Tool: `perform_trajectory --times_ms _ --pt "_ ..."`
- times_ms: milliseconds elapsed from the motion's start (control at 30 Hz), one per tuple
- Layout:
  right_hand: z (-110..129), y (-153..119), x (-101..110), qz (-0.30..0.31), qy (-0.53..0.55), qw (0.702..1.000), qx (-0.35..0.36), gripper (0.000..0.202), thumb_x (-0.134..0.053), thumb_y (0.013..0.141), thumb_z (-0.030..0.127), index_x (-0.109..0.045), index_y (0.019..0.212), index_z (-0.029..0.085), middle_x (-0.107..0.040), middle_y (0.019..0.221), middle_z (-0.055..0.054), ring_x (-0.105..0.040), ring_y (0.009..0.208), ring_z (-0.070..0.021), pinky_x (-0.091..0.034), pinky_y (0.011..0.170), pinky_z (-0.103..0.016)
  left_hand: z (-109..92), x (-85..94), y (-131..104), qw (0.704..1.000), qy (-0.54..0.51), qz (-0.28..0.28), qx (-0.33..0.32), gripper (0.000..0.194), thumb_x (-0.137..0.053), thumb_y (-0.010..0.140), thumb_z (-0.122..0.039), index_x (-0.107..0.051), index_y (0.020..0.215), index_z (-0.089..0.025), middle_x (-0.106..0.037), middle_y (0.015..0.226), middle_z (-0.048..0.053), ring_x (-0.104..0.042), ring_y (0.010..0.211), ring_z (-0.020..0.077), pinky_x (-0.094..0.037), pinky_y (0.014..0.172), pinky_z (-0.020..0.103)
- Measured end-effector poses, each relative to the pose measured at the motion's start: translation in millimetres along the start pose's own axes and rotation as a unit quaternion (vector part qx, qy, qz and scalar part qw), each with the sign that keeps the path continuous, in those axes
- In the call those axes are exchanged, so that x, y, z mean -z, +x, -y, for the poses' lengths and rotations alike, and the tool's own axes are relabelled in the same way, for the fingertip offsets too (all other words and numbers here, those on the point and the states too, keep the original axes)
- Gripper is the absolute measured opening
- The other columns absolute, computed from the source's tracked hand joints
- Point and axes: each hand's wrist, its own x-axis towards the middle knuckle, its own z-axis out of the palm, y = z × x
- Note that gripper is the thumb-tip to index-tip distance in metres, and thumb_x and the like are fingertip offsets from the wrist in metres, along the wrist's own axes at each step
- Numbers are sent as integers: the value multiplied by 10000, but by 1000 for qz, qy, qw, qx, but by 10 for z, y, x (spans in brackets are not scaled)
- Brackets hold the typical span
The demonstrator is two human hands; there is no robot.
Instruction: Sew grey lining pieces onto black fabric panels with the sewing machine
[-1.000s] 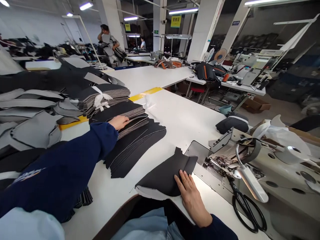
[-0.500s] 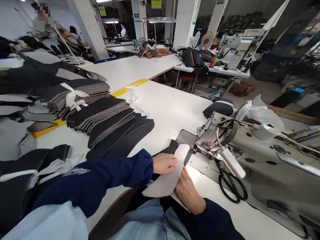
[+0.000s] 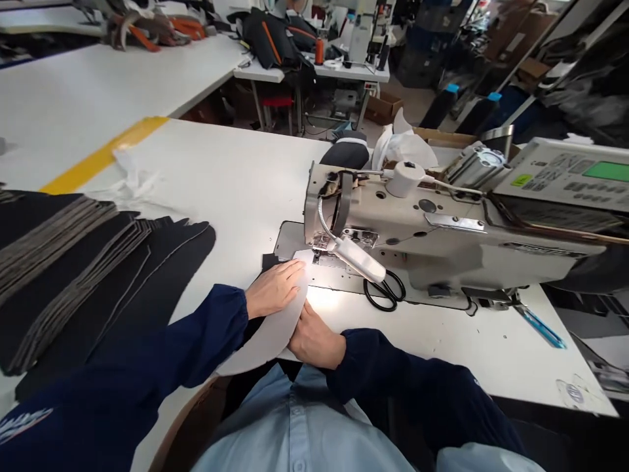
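Note:
A curved light grey fabric piece (image 3: pixel 268 337) lies over dark fabric (image 3: pixel 268 261), its narrow end at the needle area of the sewing machine (image 3: pixel 354 210). My left hand (image 3: pixel 275 287) rests on top of the grey piece, fingers stretched out flat toward the presser foot. Along the right edge of that piece, my right hand (image 3: pixel 315 337) is closed on it, with some fingertips hidden by the cloth. A small white lamp (image 3: pixel 361 259) shines beside the needle. Scissors (image 3: pixel 386 295) with black handles lie under the lamp, their blades hidden.
Stacks of dark cut pieces (image 3: pixel 118 275) cover the left of the white table. A white tie strip (image 3: pixel 135 180) lies behind them. To the right are the control panel (image 3: pixel 570 177) and a blue-handled tool (image 3: pixel 543 328). Dark bags (image 3: pixel 265 39) sit on a far table.
The view has swung right and down toward the machine. Both hands have brought the grey piece to the machine, and its narrow end is now at the needle area.

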Motion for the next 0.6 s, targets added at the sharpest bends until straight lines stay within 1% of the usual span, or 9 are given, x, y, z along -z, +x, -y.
perform_trajectory --times_ms 100,233,367,600 --pt "27 -6 104 26 -8 1000 -1 339 -530 894 191 -633 1204 104 -635 1181 -211 -527 1154 -384 -260 1049 -732 -35 34 3 1000 13 3 4 405 -337 939 -193 -512 1284 -72 -502 1400 163 -427 1333 267 -410 1072 413" --pt "59 -21 183 33 -19 999 -3 318 -540 900 221 -658 1174 112 -656 1143 -203 -534 1147 -413 -242 1030 -762 -71 64 11 999 41 8 2 381 -351 934 -208 -548 1235 -84 -482 1415 169 -423 1334 281 -388 1094 435" --pt "57 -30 213 32 -21 999 -3 291 -564 885 223 -686 1132 126 -671 1115 -183 -549 1126 -422 -271 1018 -751 -66 72 45 998 56 10 -11 383 -363 926 -211 -554 1239 -100 -493 1411 156 -430 1331 268 -373 1107 433" --pt "-22 -22 252 55 -18 998 4 289 -575 878 223 -690 1129 135 -682 1091 -179 -561 1105 -402 -314 1001 -722 -52 83 102 997 67 9 -23 386 -365 925 -212 -570 1233 -101 -513 1396 145 -447 1313 256 -382 1095 422"
